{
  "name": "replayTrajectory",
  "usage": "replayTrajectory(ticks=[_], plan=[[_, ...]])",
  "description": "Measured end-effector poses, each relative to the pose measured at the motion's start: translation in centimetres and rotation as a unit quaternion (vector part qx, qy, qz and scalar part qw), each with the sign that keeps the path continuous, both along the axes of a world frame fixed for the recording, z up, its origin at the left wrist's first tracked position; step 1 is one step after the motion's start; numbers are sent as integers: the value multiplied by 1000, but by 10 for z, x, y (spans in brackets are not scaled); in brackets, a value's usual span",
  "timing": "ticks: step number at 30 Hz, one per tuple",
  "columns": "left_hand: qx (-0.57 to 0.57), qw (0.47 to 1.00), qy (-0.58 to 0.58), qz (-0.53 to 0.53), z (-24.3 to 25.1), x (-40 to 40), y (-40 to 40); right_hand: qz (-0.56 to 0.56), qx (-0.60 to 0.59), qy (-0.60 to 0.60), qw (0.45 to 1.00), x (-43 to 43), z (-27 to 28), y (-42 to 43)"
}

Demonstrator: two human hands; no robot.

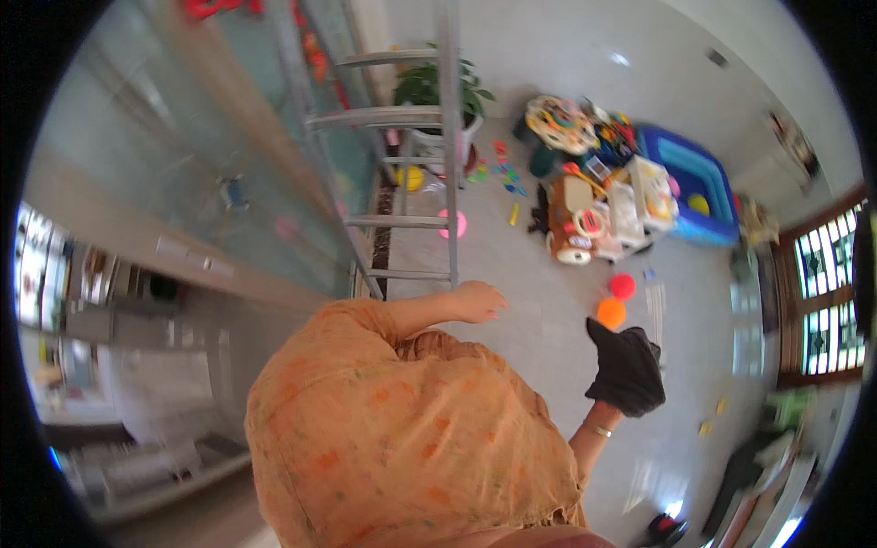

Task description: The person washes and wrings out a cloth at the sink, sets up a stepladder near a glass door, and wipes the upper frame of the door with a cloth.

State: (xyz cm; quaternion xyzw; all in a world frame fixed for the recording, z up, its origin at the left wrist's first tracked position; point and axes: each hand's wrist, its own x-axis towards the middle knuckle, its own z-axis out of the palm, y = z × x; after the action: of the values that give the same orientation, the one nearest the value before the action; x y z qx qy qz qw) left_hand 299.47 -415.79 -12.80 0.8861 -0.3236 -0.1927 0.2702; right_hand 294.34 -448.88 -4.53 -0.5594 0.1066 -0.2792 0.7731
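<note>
My left hand (477, 302) hangs in front of my orange patterned shirt, fingers loosely bent and a little apart, with nothing seen in it. Just beyond it stands an aluminium stepladder (404, 222), its foot close to my forearm. Out to the right, a dark cloth (627, 373) drapes over my right hand and hides the fingers; only the wrist, with a bracelet (602, 431), shows below it. An orange ball (611, 313) and a red ball (623, 286) lie on the tiled floor past the cloth.
Glass sliding doors (274, 157) run along the left. Behind the ladder are a potted plant (473, 92), a yellow ball (410, 179) and a pink ball (452, 224). A brown ride-on toy (572, 198), an activity table (558, 123) and a blue inflatable pool (719, 178) stand ahead right.
</note>
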Motion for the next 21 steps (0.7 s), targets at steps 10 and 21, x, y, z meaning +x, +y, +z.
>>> replayTrajectory(ticks=[10, 21], plan=[[30, 863, -116, 490, 84, -92, 77, 258, 64, 67, 962, 93, -8, 0], [298, 649, -229, 661, 172, -223, 207, 459, 123, 89, 875, 131, 8, 108]])
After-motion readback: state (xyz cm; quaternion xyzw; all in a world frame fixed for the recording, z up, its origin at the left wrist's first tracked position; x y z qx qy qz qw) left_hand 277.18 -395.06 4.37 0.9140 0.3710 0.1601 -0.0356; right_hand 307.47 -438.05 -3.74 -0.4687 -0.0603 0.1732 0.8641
